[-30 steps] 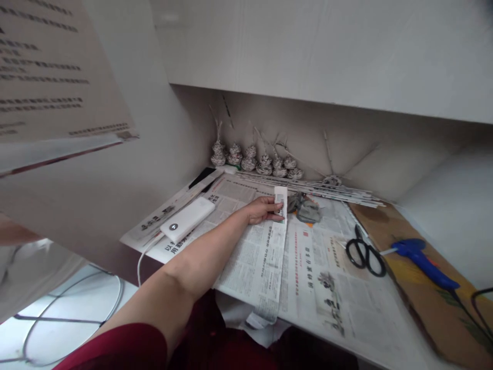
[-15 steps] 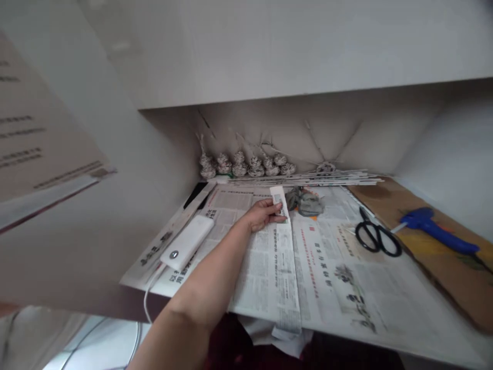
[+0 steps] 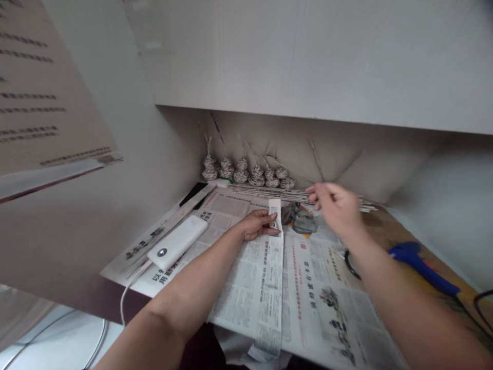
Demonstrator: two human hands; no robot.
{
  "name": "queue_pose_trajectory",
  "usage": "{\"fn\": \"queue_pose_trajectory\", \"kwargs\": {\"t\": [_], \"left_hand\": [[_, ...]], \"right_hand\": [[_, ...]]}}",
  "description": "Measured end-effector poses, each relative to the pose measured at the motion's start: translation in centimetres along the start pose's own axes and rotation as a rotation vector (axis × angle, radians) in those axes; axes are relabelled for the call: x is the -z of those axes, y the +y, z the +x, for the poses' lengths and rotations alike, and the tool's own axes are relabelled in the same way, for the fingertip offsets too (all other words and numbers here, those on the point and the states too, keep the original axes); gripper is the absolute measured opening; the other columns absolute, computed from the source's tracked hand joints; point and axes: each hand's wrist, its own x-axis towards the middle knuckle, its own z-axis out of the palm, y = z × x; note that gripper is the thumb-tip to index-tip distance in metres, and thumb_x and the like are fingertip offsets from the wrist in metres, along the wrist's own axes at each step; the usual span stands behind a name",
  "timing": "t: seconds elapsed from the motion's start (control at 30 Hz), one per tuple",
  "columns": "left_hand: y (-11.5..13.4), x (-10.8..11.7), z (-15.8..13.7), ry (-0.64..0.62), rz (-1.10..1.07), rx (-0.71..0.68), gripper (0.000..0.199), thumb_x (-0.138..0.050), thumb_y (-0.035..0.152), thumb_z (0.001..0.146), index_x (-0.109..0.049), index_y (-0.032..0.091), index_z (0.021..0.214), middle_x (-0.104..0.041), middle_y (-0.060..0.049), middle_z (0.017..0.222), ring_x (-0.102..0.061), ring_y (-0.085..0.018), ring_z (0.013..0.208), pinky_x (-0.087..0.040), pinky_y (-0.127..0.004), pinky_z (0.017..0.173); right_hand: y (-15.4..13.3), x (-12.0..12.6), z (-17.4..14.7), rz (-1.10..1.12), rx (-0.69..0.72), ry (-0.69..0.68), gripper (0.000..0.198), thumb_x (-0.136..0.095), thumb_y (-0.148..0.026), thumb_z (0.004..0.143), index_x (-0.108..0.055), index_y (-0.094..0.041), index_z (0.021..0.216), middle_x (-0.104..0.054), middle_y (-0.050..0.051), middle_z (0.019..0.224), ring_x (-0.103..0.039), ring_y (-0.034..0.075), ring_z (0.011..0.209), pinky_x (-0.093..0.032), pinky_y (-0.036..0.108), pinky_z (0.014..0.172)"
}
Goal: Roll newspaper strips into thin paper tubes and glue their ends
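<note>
In the head view my left hand [image 3: 259, 225] is closed on the upper part of a long newspaper strip [image 3: 269, 288], thumb on top. The strip runs toward me and hangs over the table's front edge. My right hand [image 3: 337, 208] is raised in front of the thin rolled-paper sticks [image 3: 269, 193], its fingers drawn together; anything in them is too small to make out. Between the hands lies a crumpled grey cloth [image 3: 304, 222]. Under my right forearm the black scissors [image 3: 351, 264] are mostly covered.
Several woven gourd-shaped pieces [image 3: 241, 172] stand along the back wall. A white power bank [image 3: 177, 240] with a cable lies on the left. To the right, a blue glue gun [image 3: 425, 267] rests on cardboard [image 3: 385, 226]. Newspaper [image 3: 308, 288] covers the table; a cabinet [image 3: 308, 61] overhangs it.
My right hand has come into view from the right and now covers part of the sticks and scissors. My left hand still holds the newspaper strip. The camera view has tilted slightly.
</note>
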Motion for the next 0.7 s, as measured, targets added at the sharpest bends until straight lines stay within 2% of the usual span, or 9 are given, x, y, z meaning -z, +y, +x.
{"fn": "queue_pose_trajectory", "kwargs": {"t": [0.07, 0.1, 0.2, 0.27, 0.43, 0.7], "left_hand": [[0.1, -0.1, 0.0, 0.003, 0.01, 0.007, 0.024, -0.072, 0.027, 0.071, -0.066, 0.009, 0.086, -0.065, -0.007, 0.083, -0.062, -0.013, 0.075, -0.057, -0.031, 0.072], [0.1, -0.1, 0.0, 0.003, 0.014, 0.007, 0.025, -0.072, 0.027, 0.07, -0.066, 0.009, 0.085, -0.065, -0.007, 0.082, -0.062, -0.013, 0.075, -0.056, -0.031, 0.072], [0.0, 0.1, 0.1, -0.008, 0.025, 0.0, 0.026, -0.073, 0.029, 0.07, -0.065, 0.008, 0.085, -0.064, -0.007, 0.082, -0.062, -0.013, 0.075, -0.056, -0.032, 0.074], [0.0, 0.2, 0.1, -0.013, 0.034, -0.005, 0.027, -0.072, 0.029, 0.07, -0.065, 0.008, 0.086, -0.064, -0.007, 0.084, -0.062, -0.013, 0.077, -0.056, -0.032, 0.075], [0.1, -0.1, -0.1, -0.008, 0.073, 0.001, 0.029, -0.072, 0.03, 0.07, -0.066, 0.008, 0.087, -0.065, -0.008, 0.085, -0.063, -0.014, 0.077, -0.055, -0.032, 0.075], [0.3, -0.4, -0.4, 0.008, 0.087, 0.001, 0.028, -0.073, 0.027, 0.069, -0.066, 0.008, 0.088, -0.065, -0.008, 0.084, -0.063, -0.014, 0.076, -0.056, -0.029, 0.072]], "right_hand": [[2.2, -1.9, 0.1, -0.153, -0.014, -0.074, 0.038, -0.041, -0.045, 0.09, -0.067, -0.017, 0.085, -0.067, 0.006, 0.073, -0.061, 0.019, 0.067, -0.043, 0.028, 0.06], [3.5, -3.0, 0.1, -0.252, -0.033, -0.113, 0.039, -0.041, -0.045, 0.089, -0.067, -0.018, 0.082, -0.068, 0.007, 0.073, -0.061, 0.02, 0.069, -0.041, 0.029, 0.061], [6.7, -5.9, -0.3, -0.504, -0.119, -0.201, 0.036, -0.037, -0.041, 0.091, -0.066, -0.019, 0.091, -0.069, 0.009, 0.09, -0.062, 0.022, 0.081, -0.039, 0.028, 0.066], [7.7, -7.1, -0.7, -0.6, -0.145, -0.268, 0.034, -0.033, -0.035, 0.093, -0.062, -0.02, 0.101, -0.066, 0.01, 0.101, -0.062, 0.022, 0.083, -0.039, 0.029, 0.066], [6.4, -7.2, -1.4, -0.743, -0.12, -0.406, 0.032, -0.037, -0.015, 0.087, -0.052, -0.017, 0.114, -0.058, 0.013, 0.108, -0.059, 0.023, 0.086, -0.039, 0.029, 0.065], [5.4, -6.5, -3.3, -0.796, 0.026, -0.429, 0.04, -0.04, -0.009, 0.081, -0.052, -0.013, 0.119, -0.052, 0.017, 0.114, -0.05, 0.027, 0.099, -0.037, 0.034, 0.081]]}}
